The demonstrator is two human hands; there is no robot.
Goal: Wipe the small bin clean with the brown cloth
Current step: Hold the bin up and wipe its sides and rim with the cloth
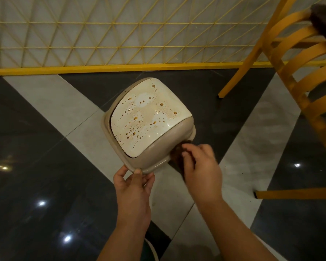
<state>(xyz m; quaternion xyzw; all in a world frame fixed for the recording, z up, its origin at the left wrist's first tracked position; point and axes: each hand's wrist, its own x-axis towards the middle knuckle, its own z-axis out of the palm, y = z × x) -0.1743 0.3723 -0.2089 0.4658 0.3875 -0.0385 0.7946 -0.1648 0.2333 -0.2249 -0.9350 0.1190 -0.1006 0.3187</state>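
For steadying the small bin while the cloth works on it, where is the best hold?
Probably the flared rim at the near corner, taken from below, where the left hand already pinches it. The small bin is tilted, its lid wet and spotted, its sides smooth; the right hand presses the brown cloth beside it.

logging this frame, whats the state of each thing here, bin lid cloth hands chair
small bin: on the floor, gripped at its rim
lid: shut, spotted with brown drops
brown cloth: pressed against the bin's side
left hand: gripping the rim
right hand: holding the cloth
chair: standing, untouched
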